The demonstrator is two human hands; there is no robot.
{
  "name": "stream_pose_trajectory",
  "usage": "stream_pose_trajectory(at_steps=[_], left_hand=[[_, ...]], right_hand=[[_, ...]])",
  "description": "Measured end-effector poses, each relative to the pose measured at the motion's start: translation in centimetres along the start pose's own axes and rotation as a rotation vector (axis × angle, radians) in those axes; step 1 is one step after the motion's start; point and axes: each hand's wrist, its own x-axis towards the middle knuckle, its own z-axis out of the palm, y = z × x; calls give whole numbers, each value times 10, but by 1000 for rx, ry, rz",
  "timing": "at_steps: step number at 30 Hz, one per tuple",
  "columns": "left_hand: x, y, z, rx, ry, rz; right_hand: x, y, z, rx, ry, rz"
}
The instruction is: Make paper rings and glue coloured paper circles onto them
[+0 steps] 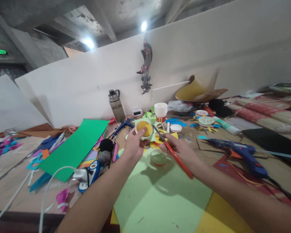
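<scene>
My left hand (135, 142) is closed around a short, round, white-walled cup piece (149, 127) with a yellow disc inside, the thumb pressing on the yellow. In my right hand (178, 147) are scissors (176, 157) with long red handles, gripped near the pivot. Their metal blades point up and left, close beside the cup piece. Below both hands a second short, pale round piece (158, 157) with a red edge rests on a light green sheet (165, 194). Yellow paper scraps (176, 139) lie just beyond my right hand.
Stacked paper cups (160, 111) and a bottle (116, 106) stand at the back. A blue glue gun (242, 153) with a cord lies right. Left are a dark green sheet (77, 145), a power strip (91, 176) with a white cable, and yarn balls (106, 145).
</scene>
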Motion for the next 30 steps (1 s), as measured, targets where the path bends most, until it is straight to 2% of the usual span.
stream_pose_trajectory(at_steps=[23, 30], left_hand=[[0, 2, 0, 19, 27, 1], [2, 7, -3, 60, -10, 9]], right_hand=[[1, -3, -1, -113, 17, 7], [1, -6, -2, -82, 12, -4]])
